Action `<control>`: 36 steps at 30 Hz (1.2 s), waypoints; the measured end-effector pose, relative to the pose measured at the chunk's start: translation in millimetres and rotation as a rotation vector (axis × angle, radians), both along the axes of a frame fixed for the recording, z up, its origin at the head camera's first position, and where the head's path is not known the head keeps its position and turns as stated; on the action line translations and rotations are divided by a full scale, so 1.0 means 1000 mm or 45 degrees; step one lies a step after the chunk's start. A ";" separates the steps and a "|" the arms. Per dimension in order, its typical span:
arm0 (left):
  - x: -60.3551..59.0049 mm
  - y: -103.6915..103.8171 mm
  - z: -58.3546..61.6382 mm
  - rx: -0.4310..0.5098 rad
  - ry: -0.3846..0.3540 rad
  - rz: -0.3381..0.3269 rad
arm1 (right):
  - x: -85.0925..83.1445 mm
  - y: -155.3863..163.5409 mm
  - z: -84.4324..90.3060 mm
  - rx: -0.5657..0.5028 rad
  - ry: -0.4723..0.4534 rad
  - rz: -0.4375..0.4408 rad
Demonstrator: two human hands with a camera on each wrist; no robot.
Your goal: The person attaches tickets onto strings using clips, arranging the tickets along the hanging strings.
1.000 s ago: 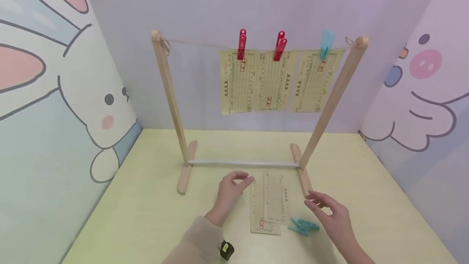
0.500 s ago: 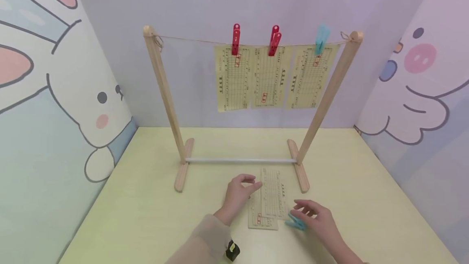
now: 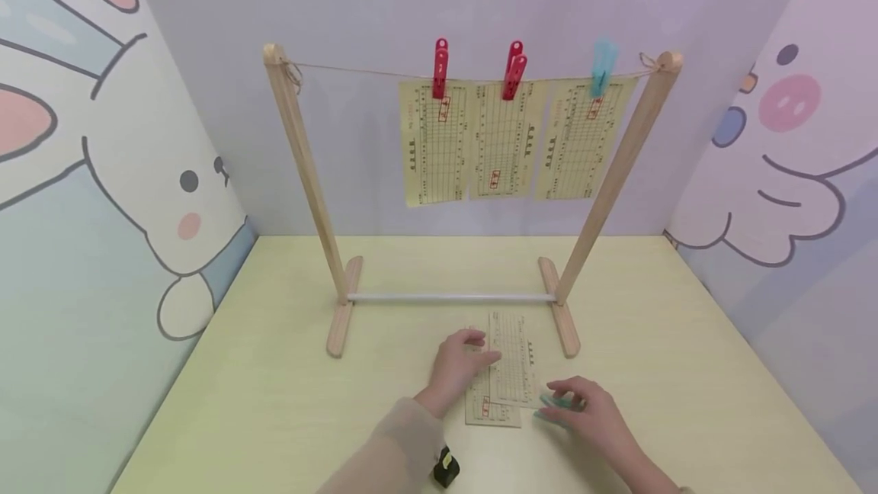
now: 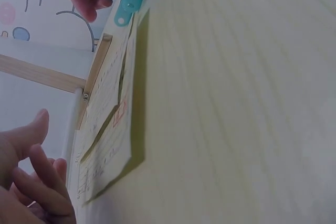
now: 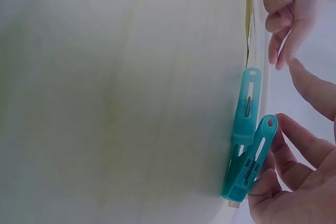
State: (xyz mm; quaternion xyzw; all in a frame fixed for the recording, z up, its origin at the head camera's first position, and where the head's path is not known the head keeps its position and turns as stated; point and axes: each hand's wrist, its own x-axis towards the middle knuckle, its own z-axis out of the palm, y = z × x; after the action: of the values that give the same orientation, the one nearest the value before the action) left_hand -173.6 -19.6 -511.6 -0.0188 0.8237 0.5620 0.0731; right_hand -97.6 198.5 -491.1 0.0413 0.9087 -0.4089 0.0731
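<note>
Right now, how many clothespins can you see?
5: two red plastic clothespins and one teal plastic clothespin on the string; two teal plastic clothespins on the table by the right hand.

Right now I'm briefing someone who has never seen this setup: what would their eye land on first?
First, the wooden drying rack at the back of the table, its string carrying three yellow sheets pinned by two red pegs and one teal peg. Next, near the front edge, the left hand rests on loose sheets while the right hand reaches two teal pegs on the table.
</note>
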 end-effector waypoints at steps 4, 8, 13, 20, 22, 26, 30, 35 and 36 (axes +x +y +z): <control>-0.002 0.007 0.002 -0.056 0.013 0.006 | -0.003 0.000 -0.001 0.076 0.032 0.059; -0.003 0.012 0.004 -0.053 -0.009 0.024 | -0.006 -0.001 -0.002 0.128 0.063 0.097; -0.004 0.017 0.003 -0.089 -0.032 0.062 | -0.007 -0.003 -0.004 0.171 0.065 0.122; -0.008 0.023 0.002 -0.147 -0.059 0.070 | -0.008 -0.003 -0.008 0.246 0.056 0.156; -0.009 0.024 0.001 -0.170 -0.066 0.070 | -0.009 -0.003 -0.009 0.260 0.056 0.166; -0.010 0.026 0.001 -0.210 -0.055 0.068 | -0.009 -0.003 -0.009 0.285 0.037 0.177; -0.011 0.027 0.001 -0.220 -0.041 0.068 | -0.010 -0.004 -0.009 0.308 0.029 0.191; -0.012 0.028 0.000 -0.211 -0.048 0.057 | -0.010 -0.003 -0.009 0.325 0.037 0.217; -0.013 0.028 0.000 -0.204 -0.050 0.054 | -0.009 -0.003 -0.009 0.330 0.042 0.225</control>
State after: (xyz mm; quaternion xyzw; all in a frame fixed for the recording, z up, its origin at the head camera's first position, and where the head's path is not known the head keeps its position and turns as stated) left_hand -186.1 8.3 -511.3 -0.0532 0.8638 0.4953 0.0757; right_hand -107.0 195.1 -500.5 -0.0364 0.9550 -0.2809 0.0880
